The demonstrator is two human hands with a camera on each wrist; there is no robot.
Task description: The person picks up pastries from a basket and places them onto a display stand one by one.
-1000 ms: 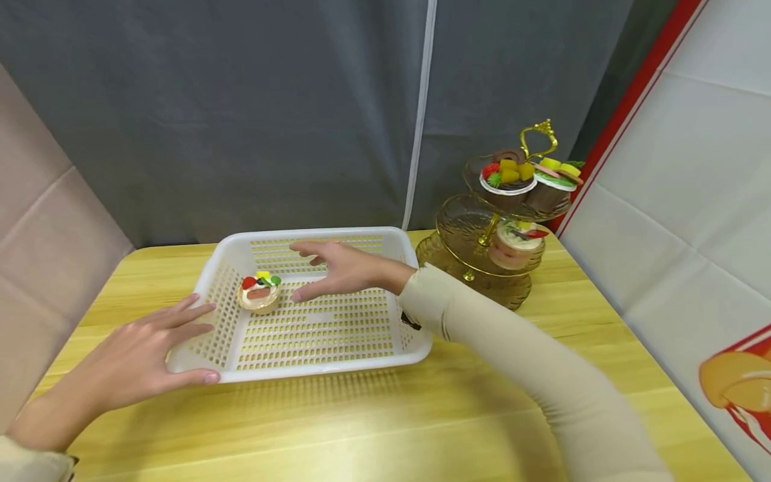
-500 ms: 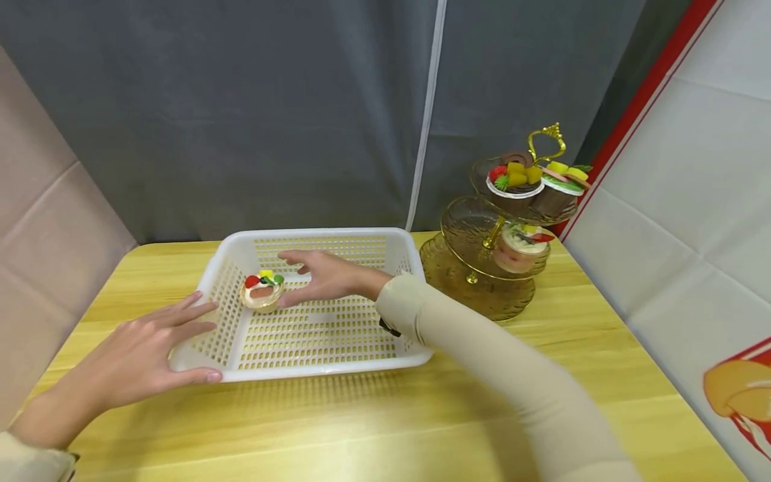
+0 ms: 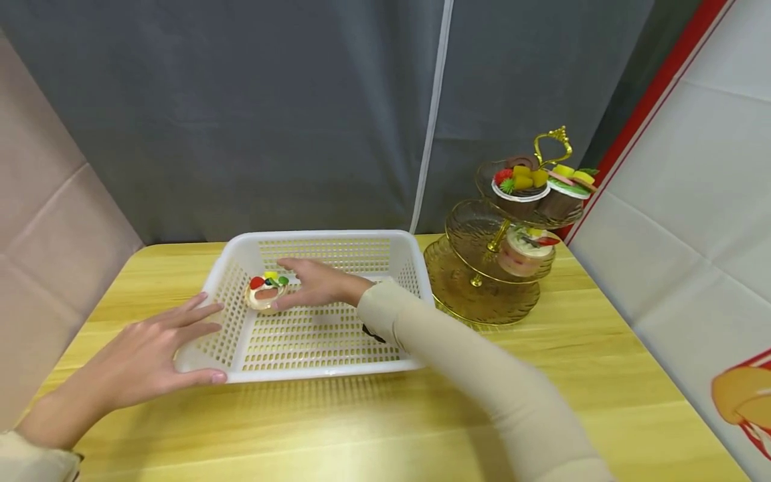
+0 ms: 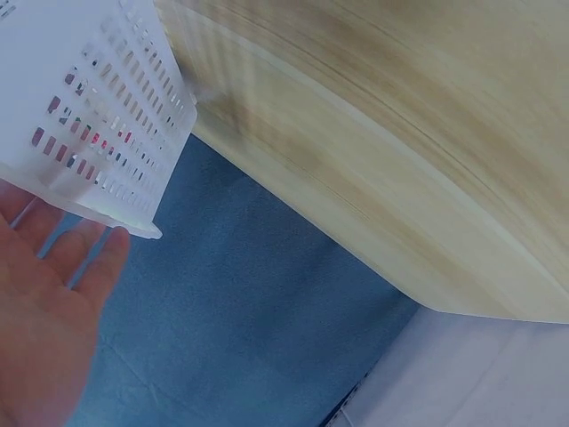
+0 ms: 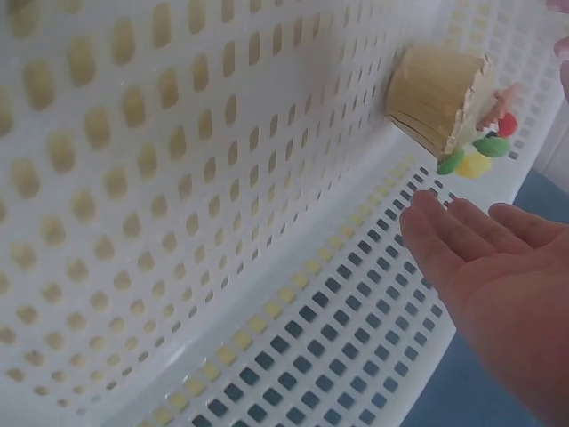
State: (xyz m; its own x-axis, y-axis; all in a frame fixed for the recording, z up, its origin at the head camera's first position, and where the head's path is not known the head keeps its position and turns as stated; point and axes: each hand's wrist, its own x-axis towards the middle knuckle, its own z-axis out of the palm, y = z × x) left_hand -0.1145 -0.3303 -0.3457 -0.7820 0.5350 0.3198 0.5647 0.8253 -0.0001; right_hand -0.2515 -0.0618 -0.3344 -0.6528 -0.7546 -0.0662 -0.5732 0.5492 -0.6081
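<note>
A white perforated plastic basket [image 3: 337, 370] sits on the wooden table. Inside it, near the left wall, is a small cupcake [image 3: 259, 294] in a beige cup, topped with cream and red, yellow and green fruit pieces. My right hand [image 3: 316, 282] reaches into the basket with thumb and fingers spread, its thumb tip overlapping the cupcake's near right side in the head view. In the right wrist view a gap shows between the fingertips and the cupcake [image 5: 433, 93]. At the basket's front left corner, my left hand [image 3: 144, 355] rests its extended fingers and thumb against the rim.
A three-tier gold-rimmed glass stand [image 3: 482, 294] stands right of the basket. Two chocolate-brown cupcakes [image 3: 521, 194] are on its top tier, and a pink and cream dessert cup [image 3: 523, 253] is on the middle one. A grey curtain [image 3: 271, 120] hangs behind the table.
My right hand has moved left and slightly down inside the basket, from beside the cupcake to its right edge. The left hand stays at the basket's corner. The head view has shifted slightly.
</note>
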